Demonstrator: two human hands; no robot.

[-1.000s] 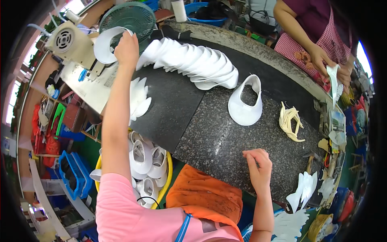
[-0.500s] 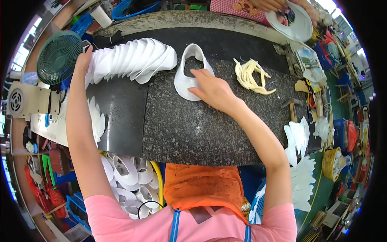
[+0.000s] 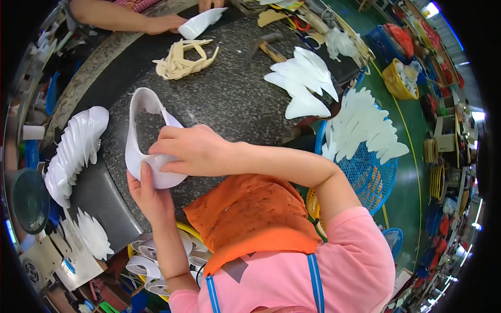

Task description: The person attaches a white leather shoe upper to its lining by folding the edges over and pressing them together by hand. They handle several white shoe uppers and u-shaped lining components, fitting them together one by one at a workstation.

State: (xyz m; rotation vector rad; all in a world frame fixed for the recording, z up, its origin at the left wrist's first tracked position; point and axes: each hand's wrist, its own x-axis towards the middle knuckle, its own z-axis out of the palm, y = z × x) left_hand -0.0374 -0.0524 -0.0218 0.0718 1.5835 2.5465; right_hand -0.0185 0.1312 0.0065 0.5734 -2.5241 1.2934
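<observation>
Cream strips point(image 3: 176, 68) and a hammer point(image 3: 272, 52) lie beyond the white piece point(image 3: 134, 148)

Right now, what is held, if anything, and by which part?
A white ring-shaped piece: the left hand grips it by its broad near end; the right hand touches it beside its opening, its grip unclear.

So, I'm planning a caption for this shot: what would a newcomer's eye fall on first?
Probably the bright orange apron over the pink shirt, low in the middle. Just above and left of it, the left hand and right hand are both on a white ring-like piece. Next might come the overlapping row of white pieces at the left and the pale yellow bundle toward the top.
</observation>
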